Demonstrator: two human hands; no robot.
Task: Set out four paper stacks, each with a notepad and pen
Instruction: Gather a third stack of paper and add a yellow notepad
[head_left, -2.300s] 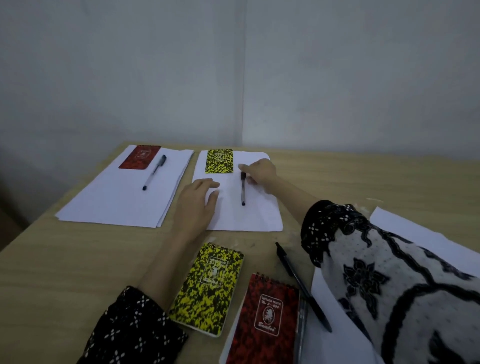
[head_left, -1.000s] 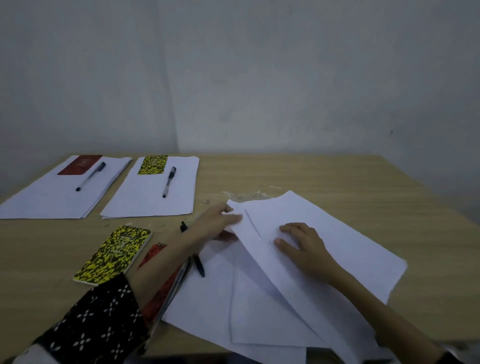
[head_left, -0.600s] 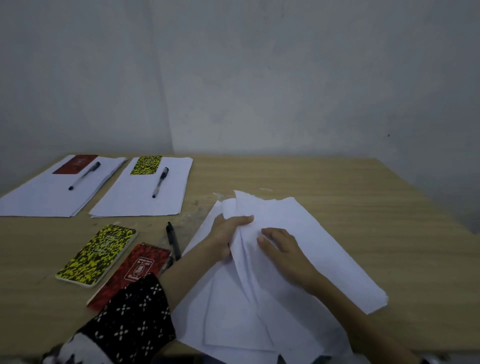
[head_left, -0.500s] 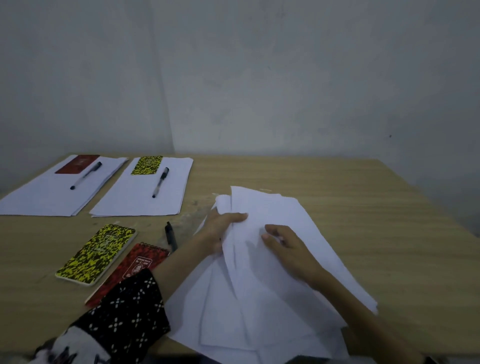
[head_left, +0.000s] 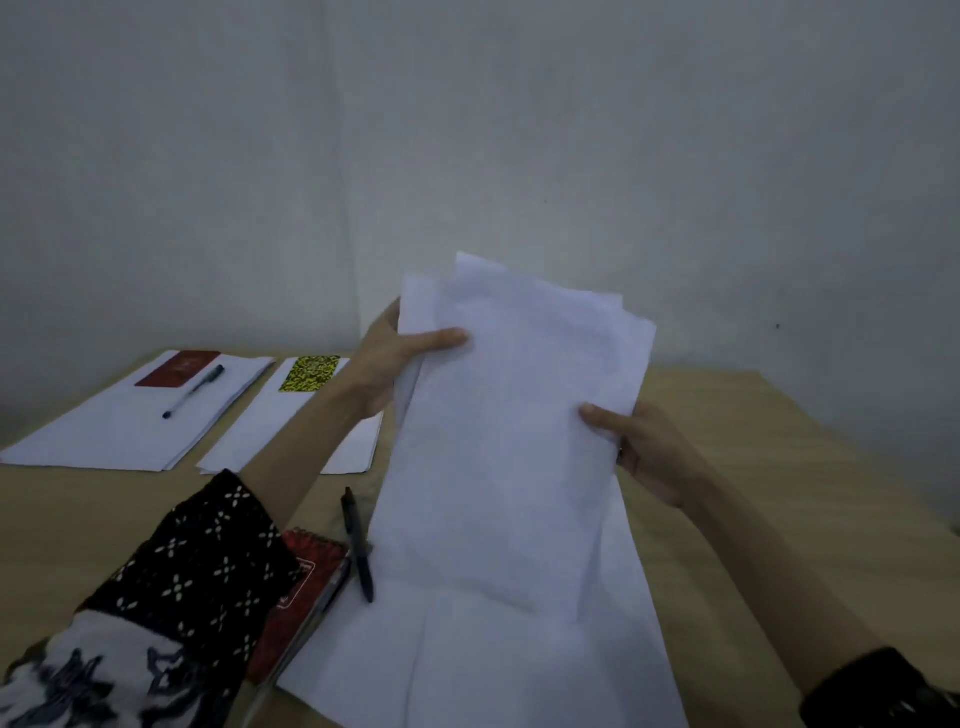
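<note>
Holding the sheaf (head_left: 514, 415) clear of the table (head_left: 753, 467), both hands grasp it by its long sides: the left hand (head_left: 387, 364) pinches the left edge near the top, thumb across the face, and the right hand (head_left: 644, 447) grips the right edge lower down. Its long axis runs away from the person, far end tilted up toward the wall, near end hanging just over the loose sheets (head_left: 467, 649) on the table. The open table right of the two finished stacks, red-pad stack (head_left: 130, 426) and yellow-pad stack (head_left: 270, 421), lies ahead and slightly left, so the left hand is nearer that spot. A pen (head_left: 357, 540) and red pad (head_left: 301, 587) wait by the left sleeve. Half a second ago the hands were gathering these sheets flat on the table; now the sheaf is lifted and roughly squared, and the yellow pad that lay near the red one is out of sight.
</note>
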